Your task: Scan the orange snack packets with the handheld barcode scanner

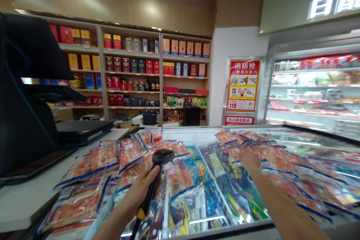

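My left hand [143, 187] is wrapped around the handle of a black barcode scanner [162, 156], its cable hanging down. Just beyond the scanner head lies a clear packet of pinkish-orange food [179, 178], its white barcode label facing up. My right hand [251, 158] is closed at the right edge of another such packet [235, 154]; its fingers are blurred and partly hidden. More of these blue-edged packets are heaped at left [104, 155] and right [281, 157] on the glass top of a chest freezer [197, 132].
Through the glass, a white wire divider [216, 185] separates colourful bagged goods. A black checkout terminal [25, 93] stands on the white counter [25, 204] at left. Behind are shelves of boxes [131, 65], a red fire-hydrant poster [243, 84] and a lit refrigerated display [315, 92].
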